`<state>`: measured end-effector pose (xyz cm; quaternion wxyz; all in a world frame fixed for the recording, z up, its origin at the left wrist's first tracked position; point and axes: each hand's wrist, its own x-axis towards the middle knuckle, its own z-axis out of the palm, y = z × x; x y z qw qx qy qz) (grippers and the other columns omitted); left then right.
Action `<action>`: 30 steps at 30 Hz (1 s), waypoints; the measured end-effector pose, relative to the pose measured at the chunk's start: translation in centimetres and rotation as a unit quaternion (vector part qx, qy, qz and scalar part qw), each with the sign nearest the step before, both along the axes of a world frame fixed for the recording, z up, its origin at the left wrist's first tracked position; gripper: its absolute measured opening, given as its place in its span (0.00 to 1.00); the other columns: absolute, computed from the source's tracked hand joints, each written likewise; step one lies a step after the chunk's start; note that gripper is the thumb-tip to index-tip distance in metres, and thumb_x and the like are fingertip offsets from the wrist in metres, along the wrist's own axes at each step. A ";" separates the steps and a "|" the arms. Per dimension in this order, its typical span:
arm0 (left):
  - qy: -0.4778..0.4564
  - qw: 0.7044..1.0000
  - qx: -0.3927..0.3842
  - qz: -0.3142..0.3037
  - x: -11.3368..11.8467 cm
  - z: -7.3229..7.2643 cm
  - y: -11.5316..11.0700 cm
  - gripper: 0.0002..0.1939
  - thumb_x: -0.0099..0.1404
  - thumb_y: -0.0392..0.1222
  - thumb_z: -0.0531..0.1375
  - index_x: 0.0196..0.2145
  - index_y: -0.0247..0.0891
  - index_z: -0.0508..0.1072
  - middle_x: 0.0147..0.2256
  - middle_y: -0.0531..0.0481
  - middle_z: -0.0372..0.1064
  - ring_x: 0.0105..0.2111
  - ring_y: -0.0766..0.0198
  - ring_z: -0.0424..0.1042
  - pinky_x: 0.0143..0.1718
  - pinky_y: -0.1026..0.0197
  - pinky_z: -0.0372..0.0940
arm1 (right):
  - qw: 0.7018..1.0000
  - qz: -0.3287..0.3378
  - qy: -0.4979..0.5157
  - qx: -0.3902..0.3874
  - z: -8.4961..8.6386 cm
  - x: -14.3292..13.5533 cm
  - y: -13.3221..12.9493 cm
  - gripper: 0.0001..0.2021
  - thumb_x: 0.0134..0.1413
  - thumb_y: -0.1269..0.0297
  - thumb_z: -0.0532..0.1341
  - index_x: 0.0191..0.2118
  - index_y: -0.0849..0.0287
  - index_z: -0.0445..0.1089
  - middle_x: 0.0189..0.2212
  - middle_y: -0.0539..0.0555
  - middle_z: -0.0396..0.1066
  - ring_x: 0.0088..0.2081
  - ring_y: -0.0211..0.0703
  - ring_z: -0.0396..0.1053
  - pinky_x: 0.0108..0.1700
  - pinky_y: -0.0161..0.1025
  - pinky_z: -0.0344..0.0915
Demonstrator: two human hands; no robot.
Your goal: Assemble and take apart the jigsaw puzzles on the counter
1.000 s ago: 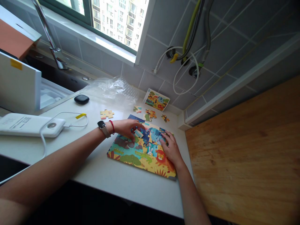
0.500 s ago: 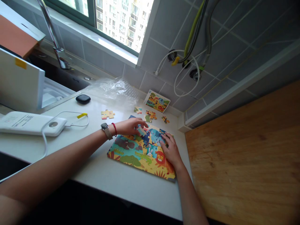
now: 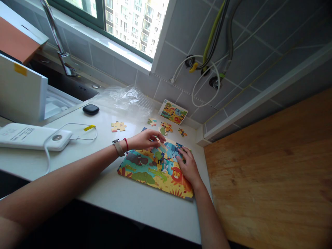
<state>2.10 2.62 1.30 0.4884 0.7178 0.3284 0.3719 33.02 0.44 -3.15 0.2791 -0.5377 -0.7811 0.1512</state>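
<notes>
An animal jigsaw puzzle (image 3: pixel 145 169) lies on the white counter, mostly filled with pieces. My left hand (image 3: pixel 152 139) is just over its upper part, fingers apart and bent, with no piece visible between them. My right hand (image 3: pixel 188 165) rests on the puzzle's right side with its fingers spread. Behind the puzzle lie several loose pieces: one pale yellow piece (image 3: pixel 118 126) to the left, a small one (image 3: pixel 152 121), an orange group (image 3: pixel 167 127) and one at the right (image 3: pixel 182 132). A picture card (image 3: pixel 173 112) leans against the wall.
Crumpled clear plastic (image 3: pixel 127 98) lies at the back of the counter (image 3: pixel 109 193). A black case (image 3: pixel 91 109) and a white power strip (image 3: pixel 33 137) with a cable are at the left, near the sink (image 3: pixel 77 86). A wooden board (image 3: pixel 269 173) borders the right.
The dark blue piece area under my left hand now shows green and yellow. The light piece at my left fingertips no longer shows there, and those fingers have lifted slightly.
</notes>
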 end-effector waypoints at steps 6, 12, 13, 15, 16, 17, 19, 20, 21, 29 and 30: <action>-0.034 0.999 -0.031 -0.001 0.2 -0.4 0.0 0.14 0.64 0.40 0.64 0.47 0.35 0.76 0.46 0.43 0.77 0.38 0.64 0.77 0.40 0.60 0.74 | 1.000 -0.001 0.018 -0.009 0.7 -0.3 -0.2 0.19 0.62 0.54 0.60 0.55 0.54 0.76 0.62 0.61 0.67 0.65 0.55 0.61 0.67 0.57 0.57; -0.069 0.995 -0.079 0.000 0.7 -0.6 -0.3 0.19 0.60 0.40 0.68 0.49 0.35 0.74 0.47 0.42 0.75 0.37 0.66 0.77 0.38 0.61 0.74 | 0.992 0.025 0.122 -0.002 2.6 -1.6 -1.2 0.15 0.63 0.55 0.61 0.50 0.54 0.78 0.55 0.60 0.73 0.59 0.53 0.69 0.64 0.53 0.63; -0.078 0.993 -0.090 -0.002 0.9 -0.7 -0.4 0.19 0.60 0.40 0.68 0.48 0.35 0.74 0.47 0.43 0.75 0.36 0.66 0.77 0.37 0.61 0.74 | 0.988 0.033 0.152 -0.016 2.9 -1.8 -1.5 0.14 0.63 0.55 0.62 0.48 0.54 0.78 0.53 0.59 0.75 0.56 0.52 0.71 0.61 0.52 0.66; -0.095 0.990 -0.107 -0.004 1.4 -0.9 -0.7 0.19 0.59 0.40 0.69 0.48 0.35 0.74 0.46 0.43 0.74 0.35 0.67 0.76 0.36 0.61 0.73 | 0.974 0.048 0.212 -0.068 3.4 -2.3 -2.0 0.14 0.61 0.54 0.63 0.47 0.54 0.78 0.47 0.58 0.78 0.50 0.50 0.75 0.53 0.48 0.72; -0.103 0.988 -0.112 -0.002 1.7 -1.0 -0.9 0.19 0.59 0.40 0.69 0.47 0.35 0.74 0.45 0.44 0.74 0.34 0.67 0.76 0.37 0.61 0.73 | 0.964 0.055 0.238 -0.104 3.6 -2.6 -2.3 0.15 0.60 0.53 0.64 0.47 0.55 0.78 0.44 0.57 0.79 0.46 0.49 0.77 0.49 0.46 0.74; -0.111 0.987 -0.113 0.003 2.0 -1.0 -1.1 0.19 0.58 0.40 0.69 0.47 0.35 0.74 0.44 0.45 0.74 0.34 0.67 0.76 0.38 0.60 0.73 | 0.954 0.062 0.258 -0.141 3.7 -2.8 -2.6 0.16 0.59 0.52 0.66 0.47 0.55 0.78 0.42 0.57 0.79 0.43 0.49 0.78 0.44 0.44 0.76; -0.125 0.985 -0.113 0.019 2.6 -1.2 -1.5 0.20 0.58 0.39 0.69 0.48 0.35 0.73 0.42 0.47 0.72 0.34 0.68 0.76 0.40 0.59 0.73 | 0.935 0.076 0.280 -0.206 3.8 -3.3 -3.0 0.16 0.54 0.50 0.68 0.44 0.56 0.78 0.37 0.55 0.80 0.36 0.47 0.78 0.36 0.41 0.76; -0.132 0.985 -0.112 0.029 2.8 -1.2 -1.7 0.22 0.58 0.39 0.69 0.49 0.35 0.73 0.42 0.48 0.71 0.34 0.68 0.76 0.40 0.59 0.73 | 0.929 0.082 0.282 -0.227 3.9 -3.5 -3.2 0.16 0.53 0.50 0.69 0.40 0.57 0.78 0.35 0.55 0.80 0.34 0.46 0.78 0.34 0.40 0.75; -0.135 0.984 -0.111 0.037 3.1 -1.3 -1.9 0.23 0.58 0.39 0.69 0.50 0.36 0.72 0.42 0.49 0.70 0.34 0.68 0.75 0.40 0.59 0.73 | 0.925 0.085 0.283 -0.240 3.9 -3.7 -3.2 0.16 0.52 0.49 0.70 0.37 0.57 0.78 0.32 0.54 0.79 0.33 0.46 0.77 0.33 0.39 0.75; -0.037 0.998 -0.045 0.008 4.2 -1.8 -3.4 0.14 0.64 0.43 0.64 0.46 0.37 0.72 0.35 0.51 0.73 0.32 0.66 0.74 0.33 0.64 0.69 | 0.931 0.003 0.330 -0.155 3.8 -4.0 -2.8 0.14 0.54 0.50 0.68 0.37 0.56 0.76 0.28 0.51 0.77 0.29 0.43 0.75 0.34 0.40 0.74; -0.007 1.000 -0.026 0.004 4.3 -1.8 -3.6 0.12 0.64 0.43 0.64 0.44 0.37 0.73 0.34 0.51 0.73 0.30 0.66 0.73 0.31 0.65 0.67 | 0.934 -0.002 0.328 -0.144 3.8 -4.0 -2.8 0.14 0.54 0.50 0.68 0.37 0.56 0.76 0.28 0.51 0.76 0.28 0.43 0.74 0.33 0.39 0.74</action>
